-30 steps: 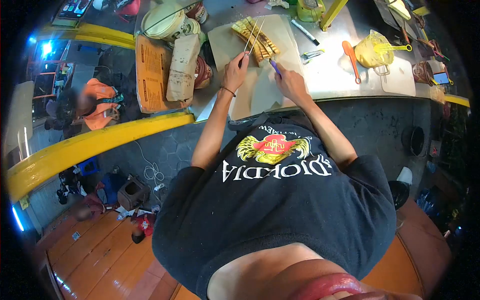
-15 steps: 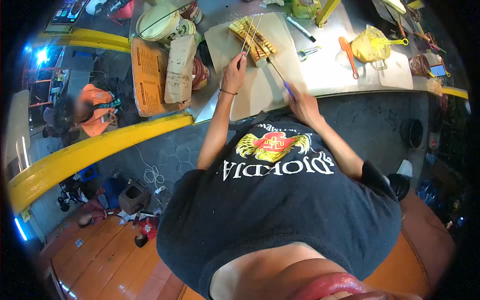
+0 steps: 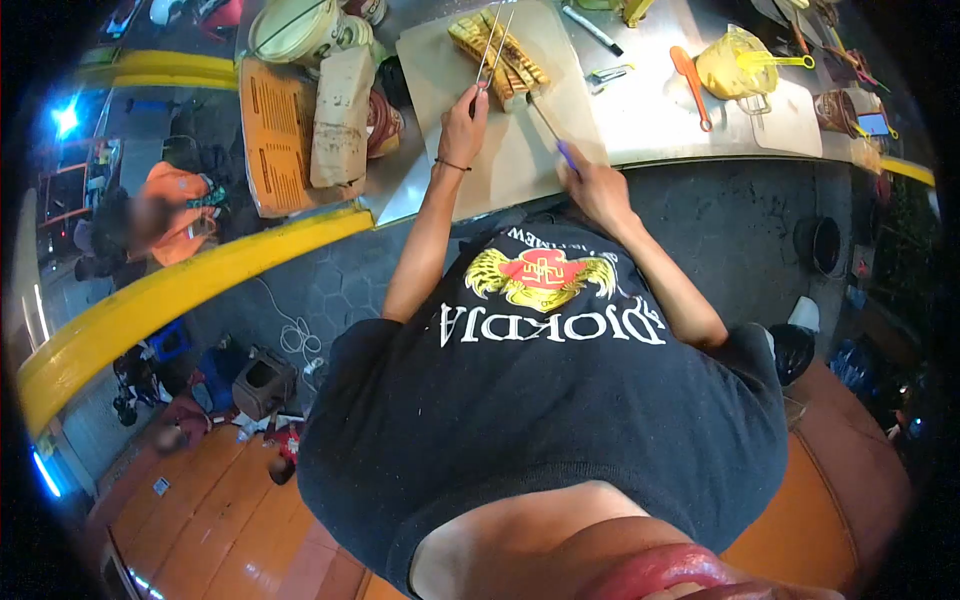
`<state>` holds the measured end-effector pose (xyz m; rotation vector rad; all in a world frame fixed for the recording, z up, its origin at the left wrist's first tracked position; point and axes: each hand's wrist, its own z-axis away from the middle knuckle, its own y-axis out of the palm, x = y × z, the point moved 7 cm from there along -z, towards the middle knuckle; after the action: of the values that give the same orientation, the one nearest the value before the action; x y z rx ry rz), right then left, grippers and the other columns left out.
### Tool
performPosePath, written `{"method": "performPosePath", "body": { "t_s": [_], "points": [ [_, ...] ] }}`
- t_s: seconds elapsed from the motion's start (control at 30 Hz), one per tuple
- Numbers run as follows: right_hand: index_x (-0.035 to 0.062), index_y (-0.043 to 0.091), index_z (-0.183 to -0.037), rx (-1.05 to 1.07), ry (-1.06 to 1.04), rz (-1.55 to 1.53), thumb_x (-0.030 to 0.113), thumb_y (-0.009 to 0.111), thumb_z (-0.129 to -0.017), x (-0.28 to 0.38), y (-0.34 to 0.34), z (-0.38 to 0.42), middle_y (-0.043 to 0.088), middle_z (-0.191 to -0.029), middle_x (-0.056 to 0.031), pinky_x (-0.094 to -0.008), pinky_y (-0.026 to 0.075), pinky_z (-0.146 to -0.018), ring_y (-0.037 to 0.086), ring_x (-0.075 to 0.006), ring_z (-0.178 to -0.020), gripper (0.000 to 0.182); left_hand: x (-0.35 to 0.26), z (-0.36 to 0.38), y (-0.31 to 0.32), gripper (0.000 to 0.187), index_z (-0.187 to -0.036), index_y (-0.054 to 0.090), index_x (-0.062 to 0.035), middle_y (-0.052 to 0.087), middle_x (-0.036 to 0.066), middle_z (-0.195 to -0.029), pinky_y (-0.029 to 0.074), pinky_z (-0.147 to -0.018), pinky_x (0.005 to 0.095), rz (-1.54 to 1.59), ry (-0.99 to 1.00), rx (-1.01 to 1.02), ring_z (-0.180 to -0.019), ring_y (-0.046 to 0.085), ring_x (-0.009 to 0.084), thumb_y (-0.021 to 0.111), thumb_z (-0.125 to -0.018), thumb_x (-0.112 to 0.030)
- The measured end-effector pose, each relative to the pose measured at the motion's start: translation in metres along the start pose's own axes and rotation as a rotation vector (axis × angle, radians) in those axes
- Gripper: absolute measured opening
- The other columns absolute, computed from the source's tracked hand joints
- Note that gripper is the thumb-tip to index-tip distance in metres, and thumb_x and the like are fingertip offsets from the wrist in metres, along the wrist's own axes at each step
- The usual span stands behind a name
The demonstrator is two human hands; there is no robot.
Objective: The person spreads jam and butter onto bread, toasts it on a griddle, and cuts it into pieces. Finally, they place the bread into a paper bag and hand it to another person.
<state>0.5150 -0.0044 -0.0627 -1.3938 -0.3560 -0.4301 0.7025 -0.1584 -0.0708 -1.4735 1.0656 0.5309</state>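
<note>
Grilled bread (image 3: 526,75), cut into strips with dark toasted marks, lies on a tan paper sheet (image 3: 555,40) on the metal counter. My left hand (image 3: 462,130) is closed around slim metal tongs (image 3: 494,45), whose arms reach across the bread. In my right hand (image 3: 598,193) is a knife (image 3: 567,154) with a purple handle. Its blade points up and left, the tip right at the near end of the bread.
Left of the sheet stand a paper bag (image 3: 340,120), an orange printed carton (image 3: 275,135) and a tub (image 3: 292,30). To the right lie a marker (image 3: 592,30), an orange spatula (image 3: 690,85) and a yellow-smeared container (image 3: 735,68). A yellow rail (image 3: 200,285) edges the left side.
The whole scene has shifted slightly up and left in view. Both hands keep their holds on the tongs and knife, and the bread looks much the same.
</note>
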Motion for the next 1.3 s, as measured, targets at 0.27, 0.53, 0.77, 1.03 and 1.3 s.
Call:
{"method": "performPosePath", "body": {
  "t_s": [0.27, 0.53, 0.77, 1.03, 1.3],
  "points": [
    [0.0196, 0.046, -0.135, -0.065, -0.072, 0.007, 0.021, 0.056, -0.090, -0.048, 0.025, 0.049, 0.062, -0.063, -0.0204, -0.0499, 0.051, -0.053, 0.061, -0.0418, -0.056, 0.046, 0.006, 0.008, 0.000, 0.033, -0.117, 0.062, -0.0027, 0.066, 0.022, -0.092, 0.050, -0.076, 0.0384, -0.043, -0.114, 0.038, -0.086, 0.066, 0.0322, 0.050, -0.099, -0.028],
    [0.0175, 0.049, -0.133, -0.100, 0.007, -0.028, 0.024, 0.056, -0.091, -0.032, -0.013, -0.008, 0.064, -0.068, -0.0215, -0.0529, 0.050, -0.059, 0.063, -0.0417, -0.062, 0.042, 0.024, 0.019, 0.011, 0.034, -0.124, 0.057, -0.0085, 0.049, 0.003, -0.063, 0.040, -0.045, 0.0273, 0.327, -0.212, 0.121, -0.047, 0.047, 0.0138, 0.047, -0.101, -0.031],
    [0.0151, 0.055, -0.133, -0.092, -0.036, -0.318, 0.023, 0.060, -0.089, -0.053, -0.056, 0.009, 0.062, -0.067, -0.0200, -0.0425, 0.049, -0.057, 0.064, -0.0354, -0.060, 0.045, 0.028, 0.056, 0.024, 0.045, -0.145, 0.032, -0.0134, 0.047, 0.001, -0.066, 0.038, -0.037, 0.0228, 0.912, -0.554, -0.118, -0.045, 0.045, 0.0085, 0.038, -0.103, -0.028],
    [0.0197, 0.051, -0.137, -0.063, -0.219, -0.186, 0.020, 0.059, -0.083, -0.025, -0.019, -0.079, 0.065, -0.076, -0.0220, -0.0470, 0.051, -0.064, 0.064, -0.0408, -0.069, 0.054, -0.003, 0.028, 0.062, 0.050, -0.145, 0.033, -0.0082, 0.060, 0.021, -0.069, 0.050, -0.060, 0.0460, -0.013, -0.102, -0.042, -0.064, 0.062, 0.0369, 0.044, -0.098, -0.019],
    [0.0074, 0.054, -0.133, 0.232, 0.116, -1.148, 0.020, 0.054, -0.095, -0.022, -0.007, -0.052, 0.053, -0.061, -0.0016, -0.0270, 0.040, -0.042, 0.049, -0.0093, -0.049, 0.040, -0.081, 0.002, 0.036, 0.057, -0.144, 0.032, 0.0018, 0.065, 0.028, -0.089, 0.051, -0.072, 0.0525, -0.467, -0.075, 0.217, -0.078, 0.064, 0.0444, 0.047, -0.093, -0.019]
  ]
}}
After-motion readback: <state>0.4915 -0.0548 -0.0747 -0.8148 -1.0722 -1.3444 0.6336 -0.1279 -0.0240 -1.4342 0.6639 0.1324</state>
